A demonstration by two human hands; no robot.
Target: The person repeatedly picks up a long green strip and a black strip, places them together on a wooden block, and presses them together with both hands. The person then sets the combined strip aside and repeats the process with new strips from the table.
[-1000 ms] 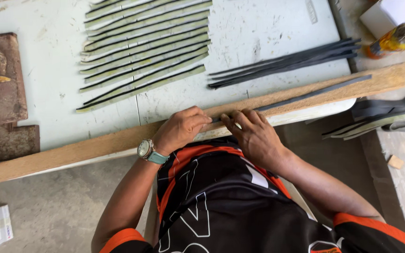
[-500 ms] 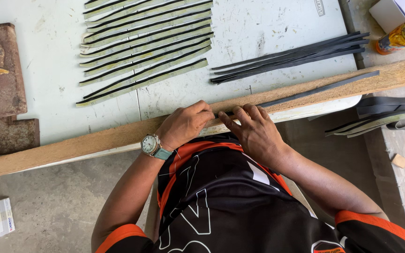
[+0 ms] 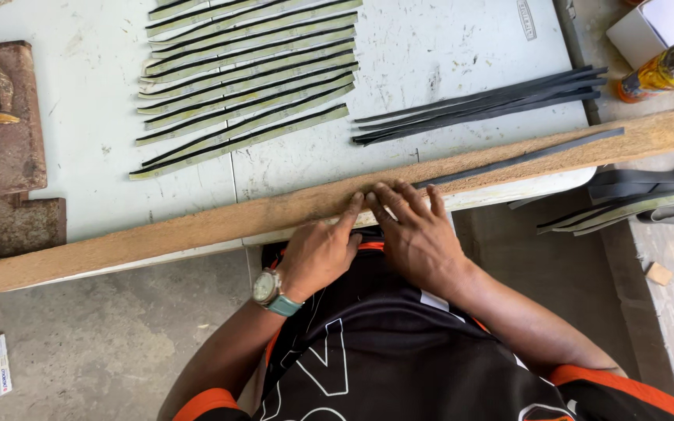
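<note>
Pressing flat on the long wooden plank, both hands lay side by side at its middle, fingers spread and open, closed on nothing. The left hand had its fingertips on the plank's near edge, a wristwatch on the wrist behind it. The right hand rested just beside it, its fingers fanned over the near end of a thin dark rubber strip that ran along the plank toward the right. Neither grip pinched the strip; the pads only bore down on it.

To my eye, doing this well meant keeping the strip straight along the plank and holding even pressure with flat fingers, so that no part of it lifted or drifted sideways.

Beyond the plank, on the white table, lay a row of pale green strips with dark edges, set parallel, and near them to the right a bundle of plain dark strips. A rusty metal plate sat at the left edge of the table. Off the right end stood a yellow bottle beside a white box, with more folded strips on a ledge below.
</note>
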